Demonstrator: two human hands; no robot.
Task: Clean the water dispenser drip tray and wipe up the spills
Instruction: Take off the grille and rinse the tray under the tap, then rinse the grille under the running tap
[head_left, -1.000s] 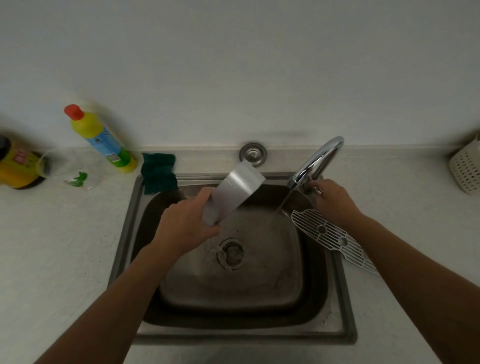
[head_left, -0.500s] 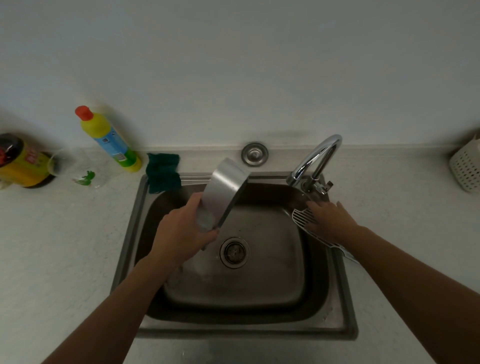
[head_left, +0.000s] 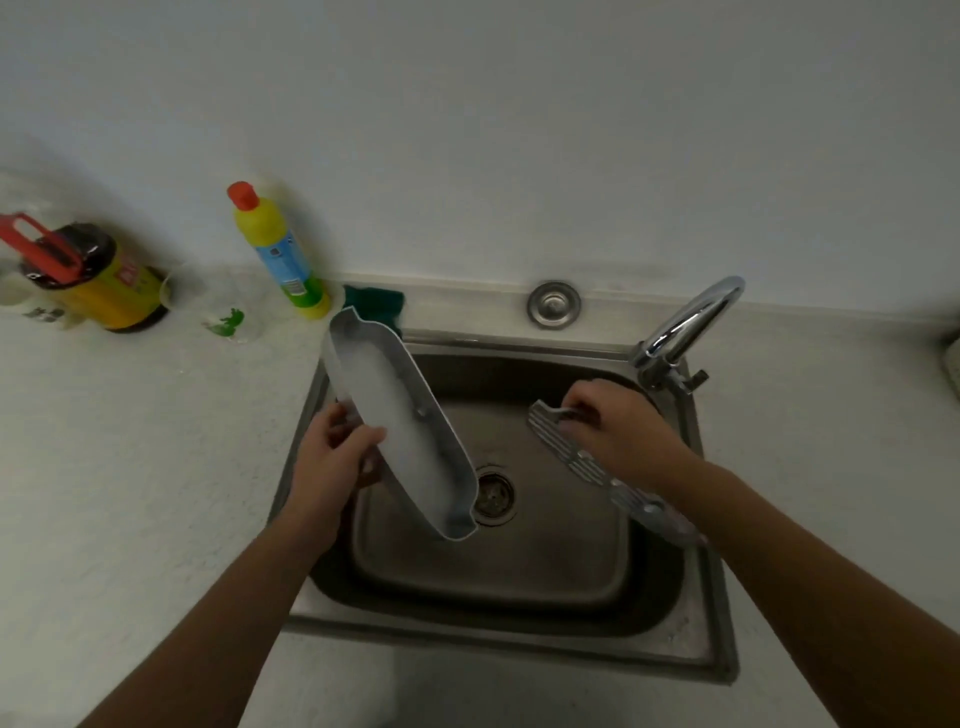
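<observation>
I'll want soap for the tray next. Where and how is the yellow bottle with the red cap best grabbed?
Grip the yellow bottle round its blue-labelled middle, coming from the front. It stands on its base close to the wall, so the back is closed off; a clear glass sits at its left and a green sponge at its right.

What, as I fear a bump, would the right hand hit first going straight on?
The right hand points up-left: probably the sink's back wall, though the drip tray lies nearby; depth unclear.
</observation>
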